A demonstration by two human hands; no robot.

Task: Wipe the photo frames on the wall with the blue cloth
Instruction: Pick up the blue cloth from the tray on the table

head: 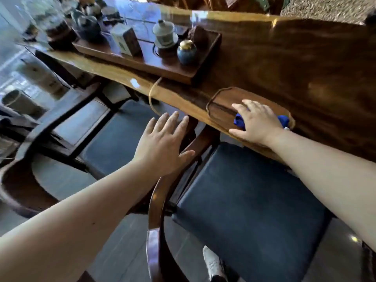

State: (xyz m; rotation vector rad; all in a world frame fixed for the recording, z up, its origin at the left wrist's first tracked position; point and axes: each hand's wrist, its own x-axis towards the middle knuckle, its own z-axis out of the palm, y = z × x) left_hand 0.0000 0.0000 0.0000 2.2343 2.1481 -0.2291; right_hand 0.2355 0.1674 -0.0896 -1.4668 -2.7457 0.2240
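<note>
The blue cloth (239, 120) lies crumpled in a small dark wooden tray (220, 110) near the front edge of a long wooden table (295, 64). My right hand (257, 123) lies flat on top of the cloth with its fingers spread; blue shows on both sides of the hand. My left hand (164, 145) hovers open, fingers apart, over the gap between two chairs, just short of the table's edge, holding nothing. No photo frames or wall are in sight.
A chair with a dark blue seat (254, 200) and curved wooden armrest (154, 220) stands right below me. A second chair (114, 137) is to the left. A large tea tray (150, 62) holds a teapot, a lidded cup and a blue jar (186, 52).
</note>
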